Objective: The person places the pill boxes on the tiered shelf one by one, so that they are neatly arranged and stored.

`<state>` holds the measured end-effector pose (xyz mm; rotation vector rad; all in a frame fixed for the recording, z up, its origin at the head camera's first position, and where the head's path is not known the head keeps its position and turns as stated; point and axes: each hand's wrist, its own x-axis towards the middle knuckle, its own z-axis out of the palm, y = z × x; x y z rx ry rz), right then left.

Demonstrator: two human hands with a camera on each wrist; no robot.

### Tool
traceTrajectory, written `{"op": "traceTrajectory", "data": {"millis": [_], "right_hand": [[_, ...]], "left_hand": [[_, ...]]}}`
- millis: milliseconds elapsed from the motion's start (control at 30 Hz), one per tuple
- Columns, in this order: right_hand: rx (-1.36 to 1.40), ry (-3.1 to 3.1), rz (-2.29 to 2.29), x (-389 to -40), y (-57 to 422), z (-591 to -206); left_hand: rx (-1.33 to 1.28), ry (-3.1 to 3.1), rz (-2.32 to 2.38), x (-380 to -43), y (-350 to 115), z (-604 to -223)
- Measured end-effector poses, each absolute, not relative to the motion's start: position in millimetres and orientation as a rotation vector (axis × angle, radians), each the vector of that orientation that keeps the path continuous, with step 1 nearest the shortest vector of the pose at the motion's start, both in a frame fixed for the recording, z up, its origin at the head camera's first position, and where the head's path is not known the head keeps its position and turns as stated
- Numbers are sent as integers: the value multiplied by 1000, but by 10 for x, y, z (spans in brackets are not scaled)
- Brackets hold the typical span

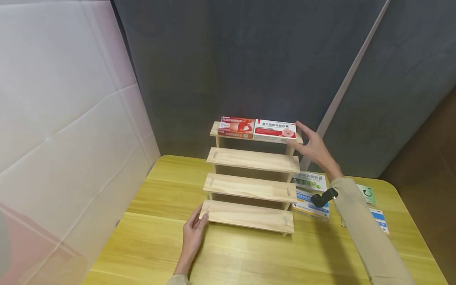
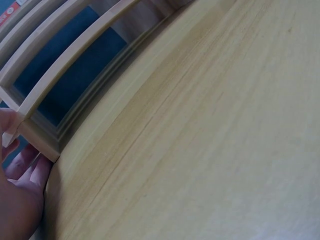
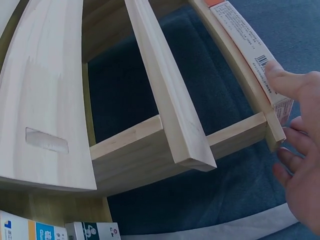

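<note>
A four-tier wooden step rack (image 1: 253,159) stands on the table in the head view. On its top tier, a red-orange medicine box (image 1: 235,126) lies beside a white-and-red medicine box (image 1: 273,130), end to end. My right hand (image 1: 315,148) pinches the right end of the white-and-red box, thumb on its front face near the barcode and fingers around the back, as the right wrist view shows. At the lowest tier's left end, my left hand (image 1: 192,235) grips the rack, thumb on top of the board. Its other fingers are partly hidden there.
Right of the rack, under my right forearm, lie a white-and-green box (image 1: 310,181) and a blue-and-white box (image 1: 310,206). Farther right are a green box (image 1: 367,194) and another blue-and-white box (image 1: 379,220), partly behind the sleeve. A grey curtain (image 1: 228,71) hangs behind.
</note>
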<state>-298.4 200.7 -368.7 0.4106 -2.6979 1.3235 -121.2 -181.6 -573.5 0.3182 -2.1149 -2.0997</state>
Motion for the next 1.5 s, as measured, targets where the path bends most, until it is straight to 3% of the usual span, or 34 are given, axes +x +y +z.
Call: {"op": "traceTrajectory", "data": {"millis": [700, 1500], "right_hand": [[404, -2701, 1264, -2814, 2234, -3696], [187, -2816, 1197, -2429, 2655, -4248]], "left_hand": [[288, -2121, -2055, -1200, -1839, -5718], [310, -2144, -2064, -1211, -1803, -5725]]}}
